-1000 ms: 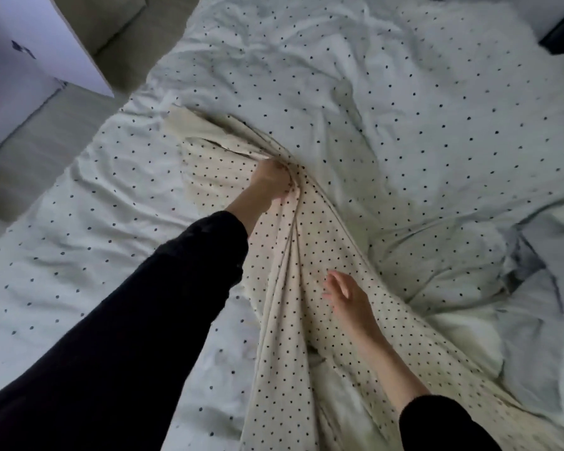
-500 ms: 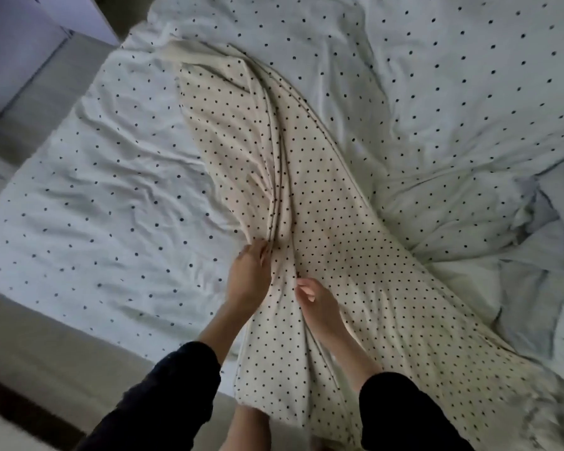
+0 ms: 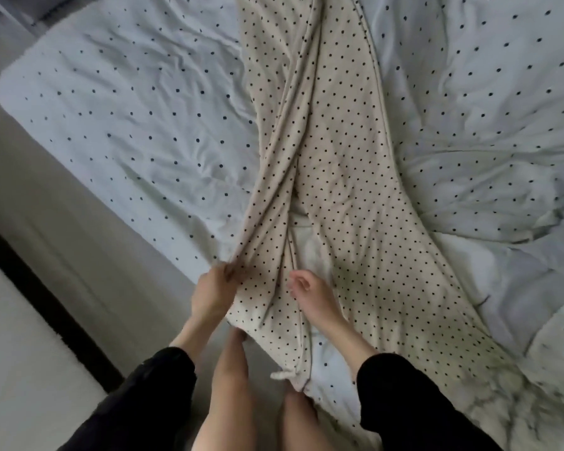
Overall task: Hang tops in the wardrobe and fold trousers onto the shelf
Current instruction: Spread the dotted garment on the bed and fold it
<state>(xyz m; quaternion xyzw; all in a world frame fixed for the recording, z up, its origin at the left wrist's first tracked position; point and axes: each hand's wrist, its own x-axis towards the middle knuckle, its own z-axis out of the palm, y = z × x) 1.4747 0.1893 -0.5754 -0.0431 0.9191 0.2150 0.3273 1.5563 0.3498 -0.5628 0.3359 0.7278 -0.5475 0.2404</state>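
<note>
Nothing here looks finished: no wardrobe or shelf is in sight, and no folded pile either. At the left runs the pale floor [image 3: 30, 320] with a dark strip along it, then the bed [image 3: 127, 125] under its white dotted cover. Near the bed's edge the left hand [image 3: 214, 292] pinches the side of the trousers [image 3: 336, 177], fingers curled round a gather of cloth. The trousers, cream with small dark dots, lie lengthwise on the bed, stretching away from the person, with the two legs twisted over each other in the middle and the near ends parted, one draping off the mattress toward the person's knees. Just right of that leg, the right hand [image 3: 310, 292] rests on the cloth with fingers loosely bent, holding nothing that I can make out. I'd say the job is at its start for this garment: still being straightened, with every fold and the trip to the shelf left to do. No label, brand or writing shows anywhere.
</note>
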